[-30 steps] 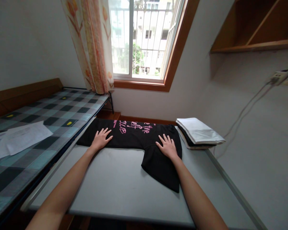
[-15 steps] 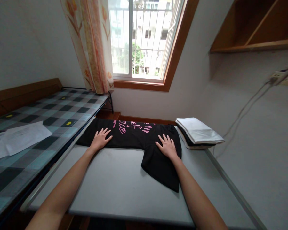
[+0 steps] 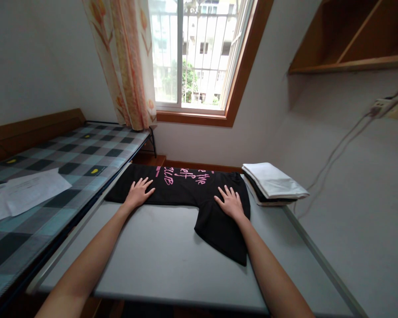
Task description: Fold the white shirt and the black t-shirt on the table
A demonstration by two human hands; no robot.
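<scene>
A black shirt (image 3: 182, 190) with pink lettering lies sideways along the far part of the light grey table (image 3: 159, 251), folded lengthwise, one sleeve pointing toward me at the right. My left hand (image 3: 139, 192) rests flat on the shirt's left part with its fingers spread. Near the sleeve, my right hand (image 3: 230, 202) lies flat on the cloth, fingers apart. Neither hand grips anything. Just right of the shirt sits a stack of folded clothes (image 3: 273, 181), white on top with black below.
On the left, a bed with a checked mattress (image 3: 63, 154) holds white papers (image 3: 33, 192). A curtain (image 3: 129, 62) hangs beside the barred window (image 3: 199, 57). Upper right are a wooden shelf (image 3: 351, 66) and a wall socket (image 3: 381, 106) with a cable.
</scene>
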